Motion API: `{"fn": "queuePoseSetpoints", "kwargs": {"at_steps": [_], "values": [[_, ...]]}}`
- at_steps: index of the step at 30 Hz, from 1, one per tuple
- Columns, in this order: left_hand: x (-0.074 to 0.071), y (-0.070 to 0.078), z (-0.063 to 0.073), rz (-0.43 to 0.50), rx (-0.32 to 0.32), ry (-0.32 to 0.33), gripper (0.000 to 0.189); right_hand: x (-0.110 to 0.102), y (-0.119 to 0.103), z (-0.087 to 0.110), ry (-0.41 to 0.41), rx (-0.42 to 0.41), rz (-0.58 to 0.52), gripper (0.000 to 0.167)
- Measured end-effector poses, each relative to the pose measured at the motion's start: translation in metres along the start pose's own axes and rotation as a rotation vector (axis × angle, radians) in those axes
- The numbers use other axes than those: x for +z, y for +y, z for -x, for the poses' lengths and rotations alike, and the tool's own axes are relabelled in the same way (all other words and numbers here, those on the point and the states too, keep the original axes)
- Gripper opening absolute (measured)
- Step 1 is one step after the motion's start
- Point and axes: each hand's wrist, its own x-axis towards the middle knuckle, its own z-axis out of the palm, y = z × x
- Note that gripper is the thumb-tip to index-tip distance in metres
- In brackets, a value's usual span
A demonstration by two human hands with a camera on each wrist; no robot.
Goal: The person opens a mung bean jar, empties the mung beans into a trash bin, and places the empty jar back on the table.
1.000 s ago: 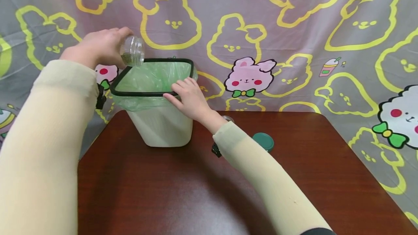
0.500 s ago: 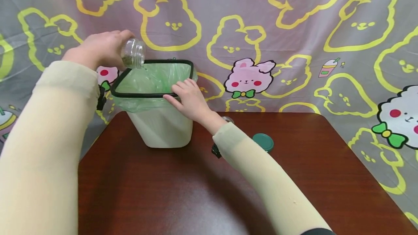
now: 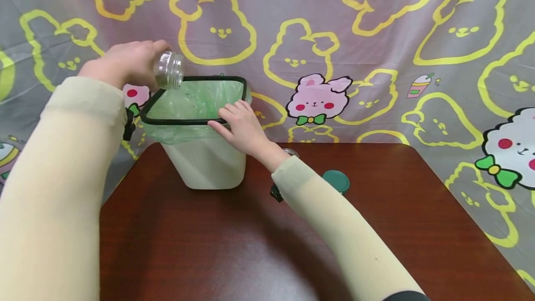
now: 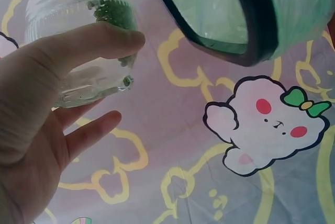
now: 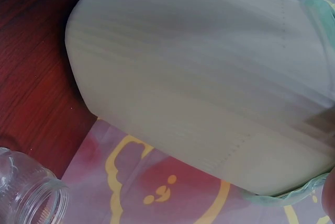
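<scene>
My left hand [image 3: 129, 63] grips a clear glass jar [image 3: 169, 69], tipped sideways with its mouth towards the lined trash can [image 3: 209, 161]. In the left wrist view, small green pieces [image 4: 112, 13] cling inside the jar, near the thumb. A few dark specks show on the green bag [image 3: 167, 136] below its mouth. Black edging [image 3: 179, 121] frames the can's opening. My right hand [image 3: 244, 127] holds the rim at the near right corner, fingers over the top and thumb along the outside. In the right wrist view only a bit of that hand shows at the edge.
Behind my right forearm stands a second glass jar [image 5: 39, 195], uncovered, mostly hidden in the head view. A green lid [image 3: 336, 181] lies on the brown table [image 3: 200, 245] to the right. A patterned cloth [image 3: 267, 36] hangs behind the table.
Small dark bits dropped from the jar's mouth half a second ago, and specks now show on the bag. Fewer contents are seen in the jar. Both hands stay nearly in place.
</scene>
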Motion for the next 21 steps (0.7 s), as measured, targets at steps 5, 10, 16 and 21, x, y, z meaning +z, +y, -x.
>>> {"fn": "queuePoseSetpoints", "kwargs": {"at_steps": [5,10,16,21], "values": [[-0.0023,0.0006,-0.0011,-0.038,0.014,0.019,0.098,-0.0001,0.0001,-0.0001,0.000,0.006,-0.003,0.032],[-0.0011,0.0015,-0.0014,-0.050,0.017,0.003,0.096,-0.0001,0.0000,-0.0003,-0.014,0.007,0.002,0.032],[0.0005,0.0016,-0.0009,-0.054,0.033,0.047,0.094,-0.0016,-0.0011,0.0000,-0.015,0.006,0.004,0.033],[0.0008,0.0040,-0.0026,-0.071,0.050,0.068,0.094,-0.0024,-0.0004,-0.0002,-0.009,0.004,0.008,0.033]]}}
